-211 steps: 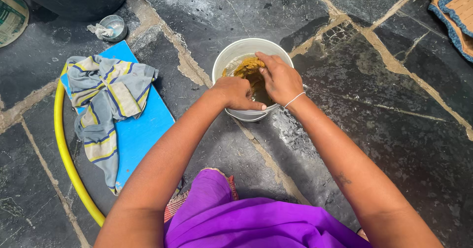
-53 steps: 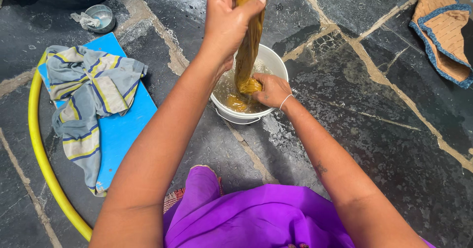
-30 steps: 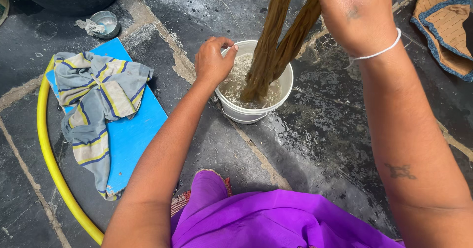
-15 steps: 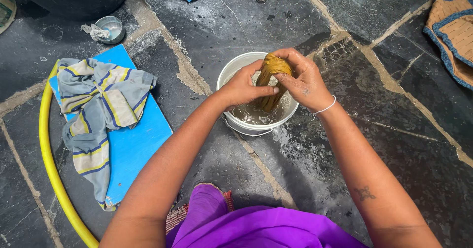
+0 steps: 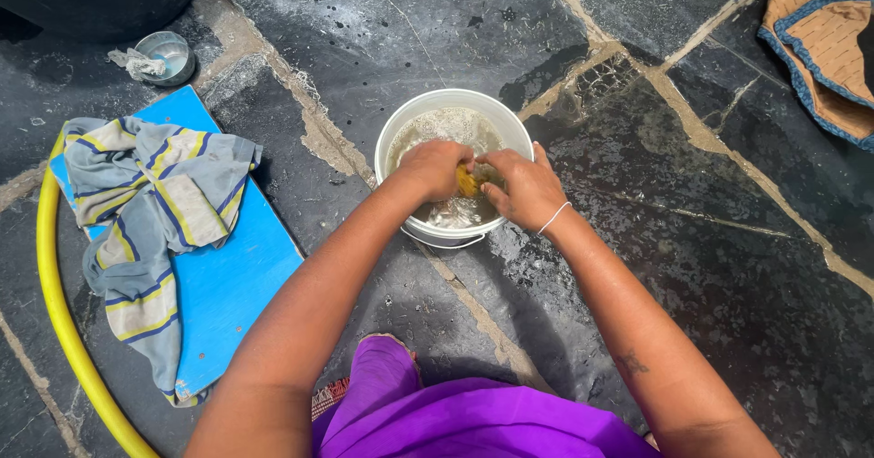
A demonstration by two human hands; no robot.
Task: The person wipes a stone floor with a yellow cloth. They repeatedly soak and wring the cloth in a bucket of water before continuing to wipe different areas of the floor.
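- Dark slate floor (image 5: 728, 267), wet and cracked, with pale mortar lines running across it, carries everything in sight; the person crouches low over it, a bright purple garment (image 5: 473, 417) bunched at the knees.
- At the middle stands a white round plastic bucket (image 5: 393, 135), upright on the stone and holding cloudy, foamy water, set within easy reach of both arms.
- The left hand (image 5: 435, 167) and the right hand (image 5: 517, 188) meet over the near side of the bucket, knuckles up and touching or nearly so.
- Between them sits a wet mustard-yellow cloth (image 5: 467, 181), bunched into a small wad. Only a sliver shows, just at the waterline, likely so that the runoff falls back into the bucket.
- Each grip looks closed tight, fingers curled around the wad from opposite sides. This reads as squeezing or rubbing, though I cannot tell which.
- The cloth looks soaked, dark and heavy, compressed rather than spread.
- A thin white thread bangle (image 5: 553, 218) circles the right wrist.
- Well to the left lies a flat blue board (image 5: 237, 267) with a crumpled grey cloth striped in yellow and blue (image 5: 155, 194) draped over it, off the wet stone.
- A yellow hose (image 5: 55, 312) curves round the board's outer edge.
- Farther off sit a small steel bowl (image 5: 164, 53) and, at the upper right, a tan woven mat with blue edging (image 5: 824, 48).
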